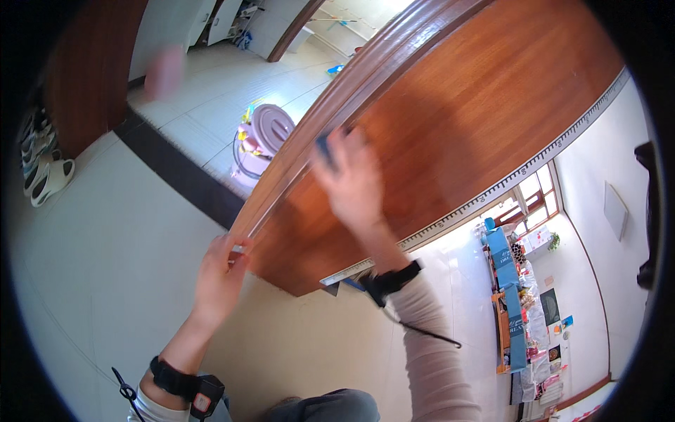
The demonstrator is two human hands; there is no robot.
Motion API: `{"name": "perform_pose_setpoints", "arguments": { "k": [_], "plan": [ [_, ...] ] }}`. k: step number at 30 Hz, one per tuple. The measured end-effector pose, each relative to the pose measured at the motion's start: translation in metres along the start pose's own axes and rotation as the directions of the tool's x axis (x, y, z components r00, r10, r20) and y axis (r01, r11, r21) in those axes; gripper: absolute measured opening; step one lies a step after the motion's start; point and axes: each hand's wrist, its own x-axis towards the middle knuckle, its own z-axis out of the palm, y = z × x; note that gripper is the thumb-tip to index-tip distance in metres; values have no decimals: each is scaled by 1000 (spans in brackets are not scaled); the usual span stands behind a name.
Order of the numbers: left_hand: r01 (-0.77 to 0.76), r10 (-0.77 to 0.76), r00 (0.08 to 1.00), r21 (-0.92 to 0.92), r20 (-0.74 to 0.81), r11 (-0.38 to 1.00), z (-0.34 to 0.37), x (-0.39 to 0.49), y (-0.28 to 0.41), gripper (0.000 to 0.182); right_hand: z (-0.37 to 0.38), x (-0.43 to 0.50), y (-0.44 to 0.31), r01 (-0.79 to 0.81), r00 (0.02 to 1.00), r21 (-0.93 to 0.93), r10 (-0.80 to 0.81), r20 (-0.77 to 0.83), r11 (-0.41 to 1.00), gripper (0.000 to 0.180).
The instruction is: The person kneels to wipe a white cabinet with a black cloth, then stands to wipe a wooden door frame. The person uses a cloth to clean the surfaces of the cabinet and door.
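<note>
A brown wooden door (443,137) stands before me, its moulded edge (364,68) running diagonally across the view. My left hand (221,274) grips the lower end of that edge between thumb and fingers. A small pale bit shows at the fingertips, too small to name. On the door's face, beside the moulding, my right hand (354,179) holds a dark block-like object (326,150) against the wood. Motion blurs this hand, and the fingers hide part of the object. Along the door's other long side runs a white measuring strip (477,200) with black marks.
A lidded pink bucket (273,126) stands beyond the dark threshold (174,163). White slippers (50,182) lie at the left by a brown door frame (92,79). A blurred pink shape (164,73) appears upper left. At the right, a blue-covered long table (511,311) bears several items.
</note>
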Motion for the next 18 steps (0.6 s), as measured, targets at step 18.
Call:
{"name": "perform_pose_setpoints", "arguments": {
  "k": [18],
  "plan": [
    [203, -191, 970, 63, -150, 977, -39, 9, 7, 24, -9, 40, 71, -302, 868, 93, 314, -384, 949, 36]
  ]
}}
